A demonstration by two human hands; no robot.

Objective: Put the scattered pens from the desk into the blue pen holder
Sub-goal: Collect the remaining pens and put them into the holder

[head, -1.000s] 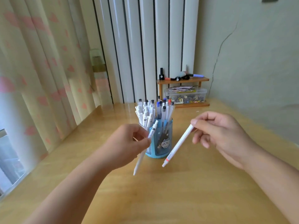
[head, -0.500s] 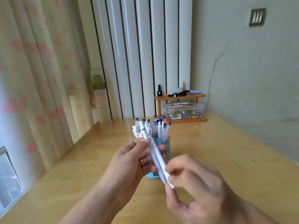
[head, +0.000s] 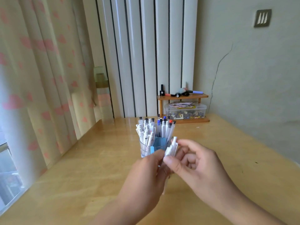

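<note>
Hands sit closest to the camera, drawn together in front of the holder: a second ago they were apart, each with one white pen, and half a second ago they were meeting with the pens crossed. Now the left hand (head: 144,174) and the right hand (head: 193,164) touch at the fingertips, and the two white pens (head: 171,147) lie side by side as a pair, caps up, pinched by the right fingers (head: 168,159); the left fingers are curled closed around the lower barrels, whose tips poke out below the hands. Gathering both pens into one bundle suggests a single drop into the holder is being prepared, so this looks like the last stage of the task, since the bare bench (head: 81,184) around the hands shows no loose pens. Just behind the hands stands the blue pen holder (head: 158,143), already crowded with upright pens, mostly white with dark, blue or red caps, leaning left and right. Farther back, near the wall, a small wooden shelf (head: 182,96) carries a few small items above a clear plastic box (head: 185,111) filled with small mixed pieces.
</note>
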